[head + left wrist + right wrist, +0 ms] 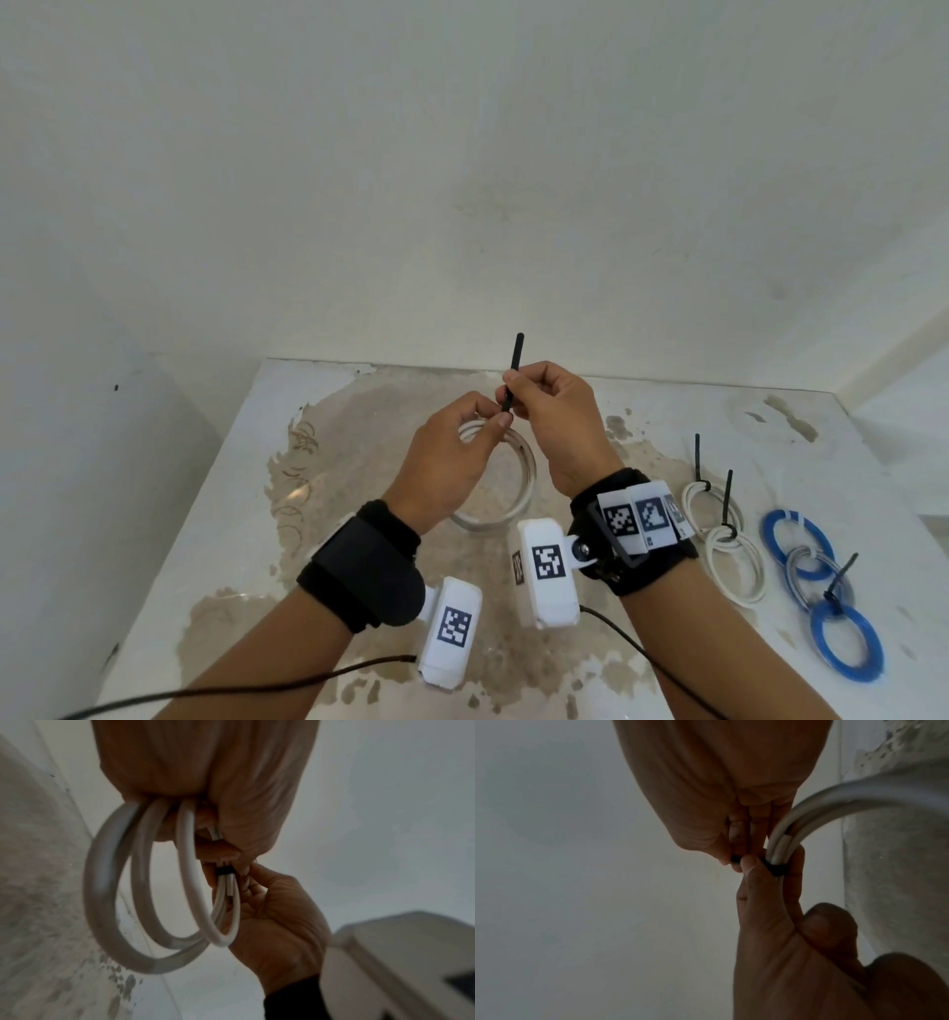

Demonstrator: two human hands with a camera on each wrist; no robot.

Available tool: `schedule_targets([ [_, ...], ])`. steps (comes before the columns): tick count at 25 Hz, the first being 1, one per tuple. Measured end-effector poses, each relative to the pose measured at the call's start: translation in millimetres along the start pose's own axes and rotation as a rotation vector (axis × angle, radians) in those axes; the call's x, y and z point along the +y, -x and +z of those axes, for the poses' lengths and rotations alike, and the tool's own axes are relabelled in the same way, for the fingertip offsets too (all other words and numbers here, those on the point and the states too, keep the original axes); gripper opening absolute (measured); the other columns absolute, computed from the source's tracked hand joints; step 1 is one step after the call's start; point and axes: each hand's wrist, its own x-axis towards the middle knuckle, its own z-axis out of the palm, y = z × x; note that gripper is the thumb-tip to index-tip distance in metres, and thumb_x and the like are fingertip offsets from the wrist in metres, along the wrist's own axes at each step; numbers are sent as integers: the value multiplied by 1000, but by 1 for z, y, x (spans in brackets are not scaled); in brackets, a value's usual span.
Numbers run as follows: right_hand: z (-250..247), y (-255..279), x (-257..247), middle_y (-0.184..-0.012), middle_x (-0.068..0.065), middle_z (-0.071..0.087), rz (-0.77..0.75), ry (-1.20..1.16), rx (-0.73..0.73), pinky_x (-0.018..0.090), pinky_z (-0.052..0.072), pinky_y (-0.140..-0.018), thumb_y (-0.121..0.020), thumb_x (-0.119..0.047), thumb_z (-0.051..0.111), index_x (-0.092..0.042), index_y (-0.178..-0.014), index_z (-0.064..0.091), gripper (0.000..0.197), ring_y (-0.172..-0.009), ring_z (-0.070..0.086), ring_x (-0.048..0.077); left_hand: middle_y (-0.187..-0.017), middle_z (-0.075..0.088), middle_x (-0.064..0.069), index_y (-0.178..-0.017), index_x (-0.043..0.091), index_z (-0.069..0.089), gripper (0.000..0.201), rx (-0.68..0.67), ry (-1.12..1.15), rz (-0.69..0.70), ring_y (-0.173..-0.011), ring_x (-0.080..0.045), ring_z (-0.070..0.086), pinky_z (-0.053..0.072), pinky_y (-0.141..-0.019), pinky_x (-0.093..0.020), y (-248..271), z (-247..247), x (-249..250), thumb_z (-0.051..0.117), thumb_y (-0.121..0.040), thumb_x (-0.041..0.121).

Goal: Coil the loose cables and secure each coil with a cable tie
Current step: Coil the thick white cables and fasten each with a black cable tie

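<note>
Tied coils (729, 545) lie frame right; left hand (452, 462) grips white coil (518, 493), right hand (554, 416) pinches tie (515, 370), not cinched.

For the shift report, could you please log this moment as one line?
step: tightening tie | left hand: holds white coil | right hand: pulls black cable tie | table: tied coils on right

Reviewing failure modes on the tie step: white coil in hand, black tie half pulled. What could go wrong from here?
1. The left hand pinches the white coil at one spot only; the loops hang fanned apart, so one may slip out of the bundle.
2. A cut cable end sits just beside the black tie; it may spring free.
3. The right hand pulls the tail upward; a jerk may drag the coil from the pinch.
</note>
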Motion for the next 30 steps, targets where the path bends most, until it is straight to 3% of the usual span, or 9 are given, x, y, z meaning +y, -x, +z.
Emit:
schedule_targets([
  [5, -4, -1, -1, -78, 5, 73, -63, 51, -54, 26, 59, -80, -97, -13, 66, -6, -88, 68, 12, -75, 69, 13, -85, 71, 8, -88, 26, 66, 15, -21, 7, 3, -66, 1, 57, 42, -66, -22, -4, -3, -2, 60, -99, 35],
  [10, -6, -9, 11, -79, 7, 70, 164, -135, -78, 35, 56, -84, -98, -12, 65, -9, -84, 66, 14, -79, 65, 21, -87, 70, 4, -88, 21, 66, 15, -53, -14, -13, -67, 0, 56, 44, -66, -21, -2, 2, -4, 62, -98, 31],
  [13, -14, -11, 6, -98, 2, 78, 265, -80, -226, 38, 56, -88, -100, -29, 62, -12, -102, 71, 19, -88, 72, 19, -84, 69, 6, -89, 20, 66, 16, -21, 84, -97, -54, 1, 49, 39, -53, -15, -3, -7, -3, 60, -99, 30],
  [16, -26, 6, 13, -114, 2, 76, 379, 113, -375, 40, 59, -92, -101, -46, 55, -17, -119, 68, 37, -104, 72, 26, -86, 69, 5, -94, 21, 67, 18, 46, 238, -254, -50, -9, 37, 27, -39, -20, 0, -12, -7, 60, -99, 36],
  [21, -30, 36, 45, -99, 8, 76, 481, -109, -428, 30, 64, -67, -103, -23, 56, -6, -119, 64, 24, -82, 75, 19, -103, 70, -2, -110, 28, 64, 18, 100, 262, -373, -63, -13, 50, 41, -45, -27, 4, -14, -19, 58, -99, 41],
  [23, -32, 32, 47, -95, 7, 75, 460, -139, -383, 29, 63, -64, -104, -18, 54, -4, -118, 63, 22, -79, 74, 18, -101, 71, -6, -115, 17, 63, 32, 58, 425, -505, -65, -15, 57, 49, -54, -31, 5, -16, -22, 50, -102, 44],
  [25, -32, 30, 46, -92, 5, 75, 431, -152, -360, 28, 63, -63, -104, -18, 54, -5, -118, 63, 21, -78, 74, 17, -86, 67, -6, -113, 6, 64, 43, 1, 625, -603, -62, -16, 57, 51, -60, -31, 7, -21, -24, 43, -105, 43],
  [27, -32, 31, 45, -89, 4, 74, 414, -166, -365, 27, 62, -62, -104, -18, 54, -6, -118, 63, 20, -78, 74, 17, -87, 65, -5, -113, 7, 65, 42, -21, 605, -580, -66, -17, 59, 53, -65, -32, 9, -26, -26, 41, -106, 41],
  [30, -27, 35, 44, -87, 4, 72, 404, -169, -419, 27, 62, -62, -105, -18, 53, -6, -117, 64, 20, -79, 74, 18, -112, 69, 3, -120, 27, 64, 31, -31, 365, -448, -88, -21, 70, 60, -74, -37, 9, -31, -16, 46, -103, 45],
])
